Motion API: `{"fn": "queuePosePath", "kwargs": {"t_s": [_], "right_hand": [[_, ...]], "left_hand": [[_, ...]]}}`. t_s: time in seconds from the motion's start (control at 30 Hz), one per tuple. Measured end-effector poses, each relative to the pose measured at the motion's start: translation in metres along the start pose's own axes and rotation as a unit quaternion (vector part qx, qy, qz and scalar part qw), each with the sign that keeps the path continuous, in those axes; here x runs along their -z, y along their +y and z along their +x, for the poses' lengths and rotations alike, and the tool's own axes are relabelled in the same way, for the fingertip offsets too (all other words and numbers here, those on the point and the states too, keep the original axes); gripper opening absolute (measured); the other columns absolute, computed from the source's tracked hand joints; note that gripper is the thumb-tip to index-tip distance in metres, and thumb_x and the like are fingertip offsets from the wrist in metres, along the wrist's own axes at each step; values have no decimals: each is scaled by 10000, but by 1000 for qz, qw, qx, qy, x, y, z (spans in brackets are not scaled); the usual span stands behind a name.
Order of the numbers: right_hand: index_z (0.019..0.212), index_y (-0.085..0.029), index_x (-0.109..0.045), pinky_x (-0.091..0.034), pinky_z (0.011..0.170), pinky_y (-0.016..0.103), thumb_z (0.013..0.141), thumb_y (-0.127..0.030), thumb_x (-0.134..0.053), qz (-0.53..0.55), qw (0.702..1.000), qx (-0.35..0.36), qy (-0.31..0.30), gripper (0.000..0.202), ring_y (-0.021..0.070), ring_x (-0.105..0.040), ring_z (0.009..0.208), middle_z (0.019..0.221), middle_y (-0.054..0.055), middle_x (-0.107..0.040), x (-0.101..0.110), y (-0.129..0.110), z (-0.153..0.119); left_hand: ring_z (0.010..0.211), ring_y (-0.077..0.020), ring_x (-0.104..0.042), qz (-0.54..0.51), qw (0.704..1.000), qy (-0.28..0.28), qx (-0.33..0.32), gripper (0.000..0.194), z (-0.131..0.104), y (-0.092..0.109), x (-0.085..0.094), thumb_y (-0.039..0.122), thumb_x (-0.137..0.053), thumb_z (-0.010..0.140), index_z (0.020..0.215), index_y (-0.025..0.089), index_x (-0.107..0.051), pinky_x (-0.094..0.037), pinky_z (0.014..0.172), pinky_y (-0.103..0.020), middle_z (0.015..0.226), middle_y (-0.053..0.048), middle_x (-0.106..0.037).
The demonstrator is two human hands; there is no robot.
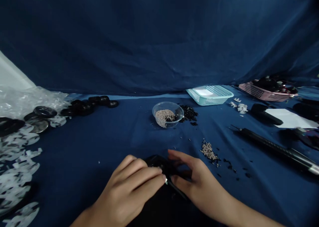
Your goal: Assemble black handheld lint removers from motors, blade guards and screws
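Observation:
Low in the middle of the head view, a dark, glossy black plastic part sits between my two hands, mostly hidden by them. My left hand bends its fingers over the part's left side, thumb out of sight. At its fingertips shows a tiny whitish piece, too small to name. My right hand curls round the right side of the same part, thumb and forefinger in a loose grip. Ahead stands a clear round bowl of small metal screws. A loose heap of screws lies right of my right hand.
Small black pieces lie beside the bowl. A black electric screwdriver rests at right. Behind are a light-blue basket and a filled pink basket. White cut-out parts, round black parts and clear plastic wrap crowd the left.

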State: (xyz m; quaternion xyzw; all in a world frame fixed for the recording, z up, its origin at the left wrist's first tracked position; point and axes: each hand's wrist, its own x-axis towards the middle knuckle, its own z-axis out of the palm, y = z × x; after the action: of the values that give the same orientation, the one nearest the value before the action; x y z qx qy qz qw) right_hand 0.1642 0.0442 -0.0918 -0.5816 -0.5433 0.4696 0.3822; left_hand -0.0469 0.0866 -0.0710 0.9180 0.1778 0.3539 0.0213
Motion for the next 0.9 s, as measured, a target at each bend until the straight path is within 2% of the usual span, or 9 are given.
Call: {"fn": "queuePosePath", "kwargs": {"t_s": [0.17, 0.3, 0.4, 0.53, 0.67, 0.8, 0.9], "right_hand": [[1230, -232, -596, -381, 1076, 418, 831, -271, -584, -26, 999, -20, -38, 401, 222, -523, 1193, 1245, 29, -603, -3, 0, 8], [1233, -254, -586, -362, 1093, 402, 878, -315, -539, -22, 1000, 1, -11, 363, 196, -504, 1212, 1272, 14, -581, -8, 7, 11], [1185, -281, -622, -393, 1070, 372, 888, -348, -547, -47, 999, 14, 10, 314, 179, -542, 1168, 1213, -4, -618, -10, -2, 11], [1144, -324, -643, -447, 1007, 319, 909, -371, -541, -42, 996, 69, 24, 260, 159, -583, 1107, 1150, -32, -655, -12, -19, 8], [1155, -315, -634, -468, 973, 275, 936, -313, -522, -47, 987, 148, 36, 246, 142, -593, 1093, 1165, -21, -649, -14, -19, 8], [1238, -291, -579, -432, 1034, 324, 938, -204, -496, -115, 956, 247, 109, 323, 169, -535, 1186, 1259, 5, -592, -11, -12, 9], [1240, -302, -578, -442, 1034, 334, 935, -198, -500, -119, 955, 250, 110, 331, 175, -533, 1190, 1260, 2, -593, -9, -13, 7]], "left_hand": [[838, -174, -606, 52, 998, -16, -10, 348, -7, -1, 6, 26, -437, 899, 1158, 152, -631, -418, 734, -339, 992, -48, -713], [880, -192, -589, 59, 998, -7, 0, 369, -11, -1, 5, 32, -391, 907, 1144, 147, -649, -396, 782, -363, 1007, -63, -707], [879, -204, -592, 69, 998, 5, -2, 335, -14, 0, 4, 32, -435, 895, 1122, 128, -662, -396, 773, -374, 1031, -81, -711], [851, -198, -610, 113, 993, 38, 5, 282, -16, 3, 2, 15, -535, 857, 1060, 132, -691, -407, 747, -374, 1016, -71, -739], [866, -210, -634, 162, 983, 83, 4, 255, -14, 8, 2, 6, -551, 852, 996, 131, -719, -418, 745, -391, 989, -82, -755], [803, -196, -648, 172, 982, 83, 4, 202, -12, 10, 3, 15, -603, 828, 946, 118, -730, -434, 702, -373, 924, -82, -768], [802, -185, -653, 169, 981, 90, -2, 202, -12, 11, 2, 32, -583, 848, 948, 132, -727, -439, 696, -362, 945, -70, -767]]}}
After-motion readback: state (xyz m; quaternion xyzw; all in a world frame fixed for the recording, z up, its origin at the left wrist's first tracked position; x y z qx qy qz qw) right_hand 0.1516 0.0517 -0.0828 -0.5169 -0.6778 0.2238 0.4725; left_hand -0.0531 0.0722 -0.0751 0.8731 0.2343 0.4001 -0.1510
